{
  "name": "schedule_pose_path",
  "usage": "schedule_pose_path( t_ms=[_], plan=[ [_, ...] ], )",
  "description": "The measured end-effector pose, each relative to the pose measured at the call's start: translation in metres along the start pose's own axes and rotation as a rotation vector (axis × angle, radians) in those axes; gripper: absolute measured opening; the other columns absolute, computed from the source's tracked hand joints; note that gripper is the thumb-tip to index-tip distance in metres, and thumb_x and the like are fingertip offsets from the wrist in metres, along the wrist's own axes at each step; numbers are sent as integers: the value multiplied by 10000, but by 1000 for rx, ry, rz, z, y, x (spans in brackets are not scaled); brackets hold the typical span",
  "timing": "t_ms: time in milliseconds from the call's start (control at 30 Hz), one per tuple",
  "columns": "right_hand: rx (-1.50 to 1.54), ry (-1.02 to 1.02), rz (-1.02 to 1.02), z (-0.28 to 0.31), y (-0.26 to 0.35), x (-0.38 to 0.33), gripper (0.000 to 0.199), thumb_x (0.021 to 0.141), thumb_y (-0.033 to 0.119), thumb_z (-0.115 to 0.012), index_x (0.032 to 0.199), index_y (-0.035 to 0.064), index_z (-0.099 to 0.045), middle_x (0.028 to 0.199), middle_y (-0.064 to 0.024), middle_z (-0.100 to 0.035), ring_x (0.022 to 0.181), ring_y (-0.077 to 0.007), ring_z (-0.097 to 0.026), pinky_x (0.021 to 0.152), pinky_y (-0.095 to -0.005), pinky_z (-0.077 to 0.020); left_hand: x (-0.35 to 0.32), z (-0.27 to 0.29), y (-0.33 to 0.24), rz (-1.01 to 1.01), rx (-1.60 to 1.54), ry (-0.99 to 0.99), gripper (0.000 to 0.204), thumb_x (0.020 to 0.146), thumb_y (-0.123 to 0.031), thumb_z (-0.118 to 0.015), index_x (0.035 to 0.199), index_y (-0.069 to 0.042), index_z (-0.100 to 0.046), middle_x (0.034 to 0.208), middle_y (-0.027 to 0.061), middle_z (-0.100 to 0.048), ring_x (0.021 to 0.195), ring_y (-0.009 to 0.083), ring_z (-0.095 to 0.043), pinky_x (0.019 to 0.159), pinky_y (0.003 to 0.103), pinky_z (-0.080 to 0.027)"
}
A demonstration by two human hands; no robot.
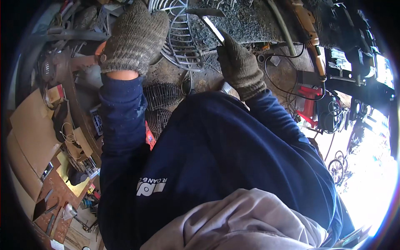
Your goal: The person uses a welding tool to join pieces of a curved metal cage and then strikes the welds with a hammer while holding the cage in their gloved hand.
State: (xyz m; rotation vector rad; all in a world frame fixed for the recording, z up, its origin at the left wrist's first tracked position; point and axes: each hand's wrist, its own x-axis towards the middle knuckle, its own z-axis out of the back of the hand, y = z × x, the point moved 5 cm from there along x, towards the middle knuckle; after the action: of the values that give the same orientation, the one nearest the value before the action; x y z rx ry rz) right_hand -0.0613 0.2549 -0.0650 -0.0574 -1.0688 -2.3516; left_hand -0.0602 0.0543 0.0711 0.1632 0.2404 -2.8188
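My right hand [241, 66], in a grey-brown knitted glove, is closed around the handle of a hammer [213, 30]. The hammer's narrow dark head points up, close to the right side of a curved, ladder-like rack of metal rods [181, 39]. At the rack's left edge is my left hand [134, 39], in a matching glove with its back toward me. The thumb lies beside the rods, while the other fingers are hidden at the upper edge. Whether they grip anything does not show. Dark grit [233, 25] covers the surface behind the hammer.
Dark wire grids [162, 96] lie below the rack. On the right are a tan tool [306, 21], a black cable [266, 68] and a red metal stand [308, 104]. Large cardboard [33, 121] and a reddish bench [62, 187] stand at the left.
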Motion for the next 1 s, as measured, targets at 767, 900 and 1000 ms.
schedule_pose_path(
  t_ms=[767,900,1000],
  plan=[
    [9,29,-77,-1,-17,5,417,989,250,-551,1382,126,-488,947,-194,-696,854,-403,-685,711,-493,-550,21,-26,37,79,-66,-112,742,897,-438,-555,1450,34,-406,1331,352,-532,1241,472,-533,1065,502,-429],
    [-3,41,-98,-1,-13,18,396,993,259,-539,1361,118,-490,927,-199,-692,844,-408,-685,683,-509,-539,24,-30,38,17,-73,-172,707,899,-429,-552,1450,-7,-420,1295,336,-564,1209,473,-554,1042,513,-445],
    [-95,177,-144,-10,-18,21,388,1002,284,-518,1353,120,-491,894,-199,-692,832,-415,-683,682,-517,-532,20,-27,30,23,-85,-149,679,901,-426,-547,1443,-33,-433,1273,322,-584,1192,469,-566,1030,513,-452]
  ],
)
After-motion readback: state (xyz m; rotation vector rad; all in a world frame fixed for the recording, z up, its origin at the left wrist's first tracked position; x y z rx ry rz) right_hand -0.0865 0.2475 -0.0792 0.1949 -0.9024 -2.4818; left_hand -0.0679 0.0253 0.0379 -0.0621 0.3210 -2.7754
